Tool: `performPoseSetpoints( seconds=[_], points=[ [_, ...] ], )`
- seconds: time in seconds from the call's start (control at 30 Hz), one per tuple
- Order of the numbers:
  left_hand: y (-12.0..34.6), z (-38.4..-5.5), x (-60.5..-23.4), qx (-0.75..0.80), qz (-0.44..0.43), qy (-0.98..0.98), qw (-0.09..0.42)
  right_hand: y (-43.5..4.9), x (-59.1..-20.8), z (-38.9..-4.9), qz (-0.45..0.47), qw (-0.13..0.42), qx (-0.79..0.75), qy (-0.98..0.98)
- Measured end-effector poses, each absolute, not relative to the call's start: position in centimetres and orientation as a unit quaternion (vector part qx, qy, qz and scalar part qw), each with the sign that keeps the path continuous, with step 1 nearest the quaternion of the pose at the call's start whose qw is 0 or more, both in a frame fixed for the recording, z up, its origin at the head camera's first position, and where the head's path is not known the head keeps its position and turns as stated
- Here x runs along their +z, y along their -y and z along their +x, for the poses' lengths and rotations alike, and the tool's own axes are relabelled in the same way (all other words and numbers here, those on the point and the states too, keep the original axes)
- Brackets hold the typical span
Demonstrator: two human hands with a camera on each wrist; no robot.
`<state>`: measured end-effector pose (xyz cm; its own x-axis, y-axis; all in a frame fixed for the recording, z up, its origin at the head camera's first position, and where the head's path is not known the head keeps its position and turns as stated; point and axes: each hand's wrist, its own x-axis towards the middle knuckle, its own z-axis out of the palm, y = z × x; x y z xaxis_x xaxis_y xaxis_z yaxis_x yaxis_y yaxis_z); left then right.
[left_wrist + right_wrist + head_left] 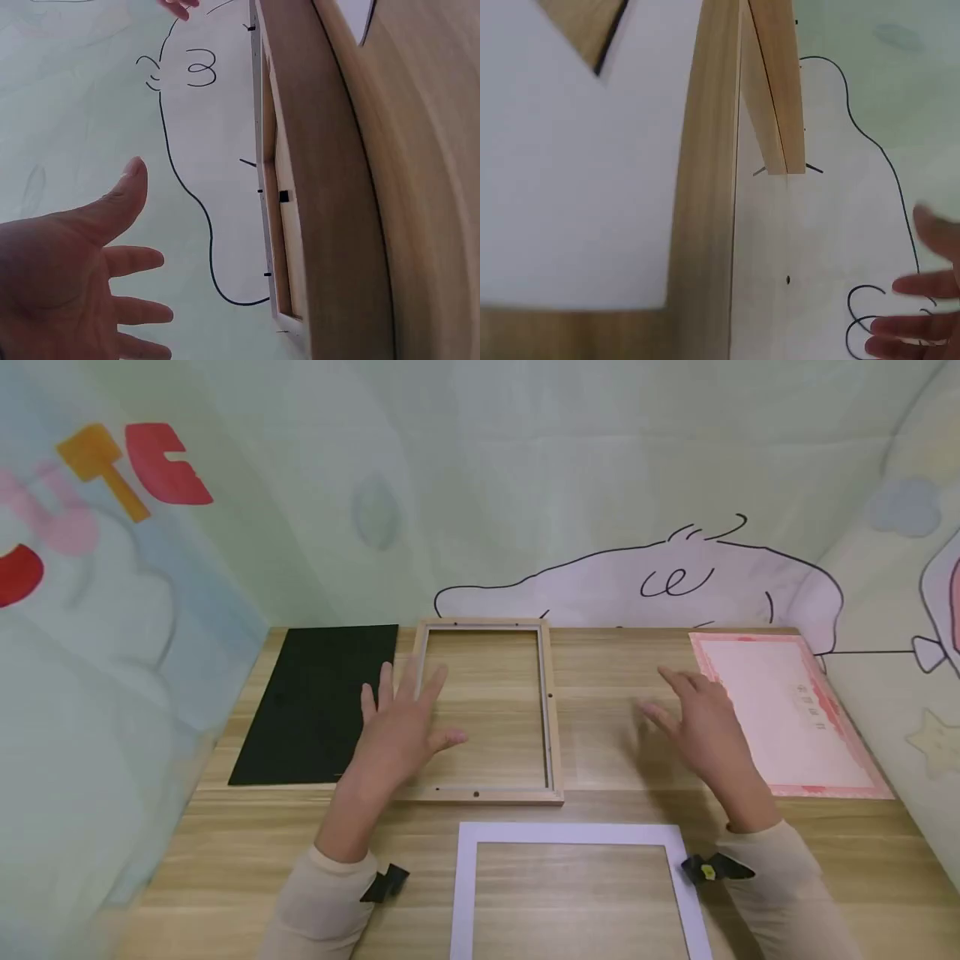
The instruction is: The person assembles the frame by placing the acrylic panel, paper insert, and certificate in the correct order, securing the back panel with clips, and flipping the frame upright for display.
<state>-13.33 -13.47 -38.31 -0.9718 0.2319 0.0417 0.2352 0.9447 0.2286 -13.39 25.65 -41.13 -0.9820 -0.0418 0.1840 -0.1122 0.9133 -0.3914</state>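
In the head view my left hand (pixel 395 731) hovers with spread fingers over the left side of a wooden picture frame (pixel 556 735), and it holds nothing. The left wrist view shows the same fingers apart beside the frame's edge (pixel 330 195). My right hand (pixel 708 722) is raised above the table, fingers loosely extended and nothing in them, close to a pink-bordered sheet (pixel 787 718). Left of the wooden frame lies a black rectangular board (pixel 315 710). A white mat-like border (pixel 570 833) lies at the front, between my forearms.
The wood-patterned table (pixel 622 768) bears all these pieces. Its back edge meets a cartoon-printed cloth backdrop (pixel 480 485), which also hangs along the left and right sides. A black strap piece (pixel 718 867) on my right wrist overlaps the white border's corner in view.
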Motion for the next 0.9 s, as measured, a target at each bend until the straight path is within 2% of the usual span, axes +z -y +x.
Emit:
performPoseSetpoints(
  seconds=[0.1,0.23,0.33,0.43,0.53,0.63,0.77,0.9],
  points=[
    [12.2,-13.3,-38.6,-0.109,-0.141,0.984,0.004,-27.2,-41.2,-12.3,-0.033,0.09,0.226,0.97],
    [9.2,-13.9,-38.4,-0.108,-0.196,0.975,0.001,-29.5,-41.6,-10.8,-0.118,0.061,0.221,0.966],
    [6.1,-16.0,-37.7,-0.122,-0.237,0.964,-0.012,-30.8,-41.8,-9.5,-0.153,0.04,0.215,0.964],
    [3.0,-19.4,-37.3,-0.152,-0.25,0.956,-0.033,-31.5,-42.2,-8.5,-0.166,0.029,0.213,0.962],
    [0.3,-22.9,-38.0,-0.199,-0.221,0.953,-0.056,-31.4,-43.0,-8.1,-0.164,0.018,0.216,0.962],
    [-1.9,-25.2,-39.2,-0.274,-0.154,0.945,-0.093,-31.0,-43.9,-8.0,-0.16,0.021,0.223,0.961],
    [-4.3,-26.9,-40.6,-0.361,-0.05,0.923,-0.121,-30.4,-44.6,-8.0,-0.155,0.048,0.231,0.959],
    [-5.7,-27.6,-41.3,-0.387,0.003,0.913,-0.129,-30.1,-44.9,-7.9,-0.154,0.061,0.239,0.957]
  ],
)
